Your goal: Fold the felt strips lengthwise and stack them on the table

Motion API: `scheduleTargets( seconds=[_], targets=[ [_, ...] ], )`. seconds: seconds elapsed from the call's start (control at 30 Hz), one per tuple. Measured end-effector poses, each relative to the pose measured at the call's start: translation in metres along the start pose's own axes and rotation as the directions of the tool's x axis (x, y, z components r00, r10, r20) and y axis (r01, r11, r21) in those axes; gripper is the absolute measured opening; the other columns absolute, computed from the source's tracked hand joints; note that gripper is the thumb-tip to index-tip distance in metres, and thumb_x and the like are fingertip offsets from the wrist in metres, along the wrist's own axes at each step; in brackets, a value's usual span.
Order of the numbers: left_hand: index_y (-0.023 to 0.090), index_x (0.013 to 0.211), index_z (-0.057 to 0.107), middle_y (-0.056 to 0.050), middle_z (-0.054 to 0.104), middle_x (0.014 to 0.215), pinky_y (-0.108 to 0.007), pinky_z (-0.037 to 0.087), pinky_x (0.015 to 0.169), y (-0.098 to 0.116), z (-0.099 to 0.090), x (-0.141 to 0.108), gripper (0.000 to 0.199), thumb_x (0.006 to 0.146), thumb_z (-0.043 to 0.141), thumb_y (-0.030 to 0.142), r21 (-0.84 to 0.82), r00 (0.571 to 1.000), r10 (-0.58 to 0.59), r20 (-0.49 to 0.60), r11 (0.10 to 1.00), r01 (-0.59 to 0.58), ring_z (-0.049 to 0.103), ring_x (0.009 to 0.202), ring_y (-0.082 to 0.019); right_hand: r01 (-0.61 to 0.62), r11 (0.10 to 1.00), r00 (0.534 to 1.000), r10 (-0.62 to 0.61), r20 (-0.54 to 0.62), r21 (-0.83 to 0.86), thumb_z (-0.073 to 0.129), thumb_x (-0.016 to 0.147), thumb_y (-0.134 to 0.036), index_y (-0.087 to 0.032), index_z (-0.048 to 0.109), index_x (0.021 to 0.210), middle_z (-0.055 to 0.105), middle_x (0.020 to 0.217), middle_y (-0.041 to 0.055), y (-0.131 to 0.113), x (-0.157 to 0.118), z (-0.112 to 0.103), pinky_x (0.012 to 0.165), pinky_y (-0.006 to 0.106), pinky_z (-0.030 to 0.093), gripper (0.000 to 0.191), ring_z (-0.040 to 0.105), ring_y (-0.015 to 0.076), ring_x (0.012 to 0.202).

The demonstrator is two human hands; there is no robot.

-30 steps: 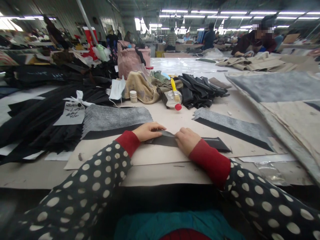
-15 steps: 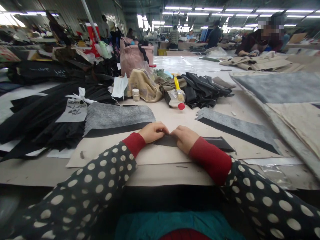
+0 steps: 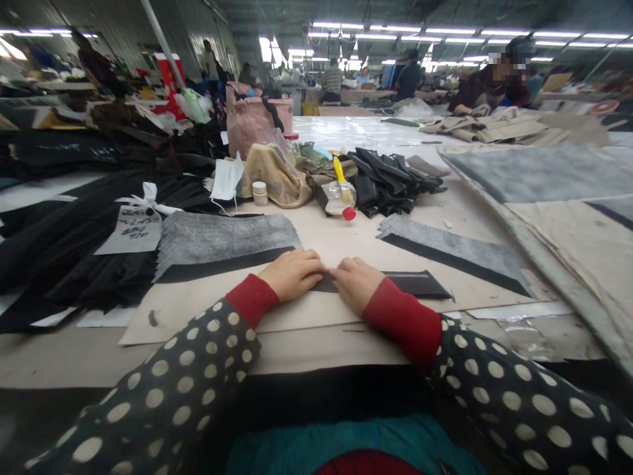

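A black fabric strip (image 3: 421, 284) lies flat on the pale board in front of me, with a thin light line along its right part. My left hand (image 3: 293, 274) is closed at the strip's left part, fingers pressed together on its upper edge. Beside it, my right hand (image 3: 357, 284) pinches the same edge, the fingertips of both hands nearly touching. Both hands cover the strip's middle and left end. To the left is a stack of grey-faced fabric pieces (image 3: 222, 239) with black lower edges. Similar grey-and-black pieces (image 3: 455, 257) lie fanned to the right.
Behind the hands are a yellow-handled brush (image 3: 342, 178), a small white jar (image 3: 260, 193), a face mask (image 3: 227, 179) and a black strip pile (image 3: 383, 181). A tagged black fabric bundle (image 3: 89, 231) lies left, a pink bag (image 3: 247, 128) farther back. A co-worker (image 3: 492, 82) bends over fabric.
The view has shifted, so the table appears slightly more to the left and lower. My left fingers have flattened down onto the strip; my right hand stays at its edge.
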State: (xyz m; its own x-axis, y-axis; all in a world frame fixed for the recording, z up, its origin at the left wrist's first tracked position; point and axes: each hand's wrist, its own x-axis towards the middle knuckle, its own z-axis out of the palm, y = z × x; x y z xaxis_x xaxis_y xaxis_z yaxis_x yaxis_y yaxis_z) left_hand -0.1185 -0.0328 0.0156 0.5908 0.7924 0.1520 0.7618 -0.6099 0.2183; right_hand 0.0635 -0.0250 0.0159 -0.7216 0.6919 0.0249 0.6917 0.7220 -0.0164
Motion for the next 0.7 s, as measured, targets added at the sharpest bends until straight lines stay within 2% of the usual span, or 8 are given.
scheduleTargets(
  seconds=[0.1,0.27,0.37,0.47,0.57,0.7],
  targets=[
    [0.021,0.102,0.056,-0.005,0.054,0.098,-0.029,0.037,0.083,0.001,0.004,-0.002,0.026,0.080,0.045,0.026,-0.043,0.998,-0.041,-0.044,0.998,0.039,0.048,0.091,-0.017,0.000,0.996,1.000,0.003,-0.030,0.085,0.042,0.082,-0.026,-0.016,0.055,0.110,0.054,0.100,0.0096,0.022,-0.014,0.000,0.083,0.031,0.036,0.033,0.048,0.0182,0.088],
    [0.018,0.121,0.042,-0.006,0.054,0.102,-0.030,0.037,0.083,0.000,0.007,-0.004,0.048,0.074,0.051,0.024,-0.171,0.976,-0.187,-0.114,0.971,0.166,0.049,0.089,-0.017,-0.024,0.996,0.998,0.020,0.054,0.084,0.046,0.078,-0.027,-0.010,0.052,0.114,0.054,0.106,0.0142,0.061,-0.053,-0.008,0.085,0.033,0.037,0.040,0.049,0.0208,0.095],
    [0.020,0.122,0.041,-0.003,0.056,0.091,-0.027,0.040,0.074,-0.001,0.008,0.001,0.052,0.071,0.053,0.023,-0.280,0.957,-0.279,-0.076,0.927,0.248,0.050,0.077,-0.015,-0.030,0.995,0.991,0.017,0.134,0.098,0.050,0.074,-0.028,-0.010,0.052,0.114,0.054,0.107,0.0149,0.074,-0.078,-0.017,0.084,0.033,0.038,0.044,0.051,0.0220,0.096],
    [0.019,0.120,0.042,0.000,0.054,0.079,-0.024,0.040,0.066,-0.003,0.007,0.010,0.052,0.070,0.052,0.022,-0.415,0.959,-0.282,0.000,0.873,0.257,0.049,0.068,-0.011,-0.052,0.968,0.972,-0.007,0.235,0.247,0.051,0.073,-0.034,-0.016,0.056,0.110,0.060,0.098,0.0106,0.080,-0.094,-0.028,0.076,0.030,0.042,0.042,0.056,0.0196,0.085],
    [0.016,0.120,0.041,0.001,0.053,0.076,-0.021,0.039,0.060,-0.004,0.006,0.026,0.052,0.070,0.052,0.021,-0.585,0.977,-0.190,0.093,0.784,0.208,0.048,0.064,-0.009,-0.132,0.882,0.946,-0.025,0.324,0.453,0.051,0.072,-0.041,-0.021,0.059,0.107,0.064,0.085,0.0052,0.083,-0.090,-0.035,0.067,0.026,0.044,0.041,0.058,0.0159,0.071],
    [0.014,0.120,0.040,0.002,0.051,0.073,-0.019,0.039,0.057,0.001,0.011,0.051,0.052,0.070,0.054,0.021,-0.707,0.988,-0.098,0.120,0.690,0.154,0.048,0.063,-0.008,-0.242,0.772,0.940,0.038,0.338,0.587,0.051,0.072,-0.042,-0.015,0.054,0.110,0.063,0.075,0.0042,0.080,-0.055,-0.030,0.057,0.024,0.042,0.046,0.056,0.0127,0.060]
  ],
)
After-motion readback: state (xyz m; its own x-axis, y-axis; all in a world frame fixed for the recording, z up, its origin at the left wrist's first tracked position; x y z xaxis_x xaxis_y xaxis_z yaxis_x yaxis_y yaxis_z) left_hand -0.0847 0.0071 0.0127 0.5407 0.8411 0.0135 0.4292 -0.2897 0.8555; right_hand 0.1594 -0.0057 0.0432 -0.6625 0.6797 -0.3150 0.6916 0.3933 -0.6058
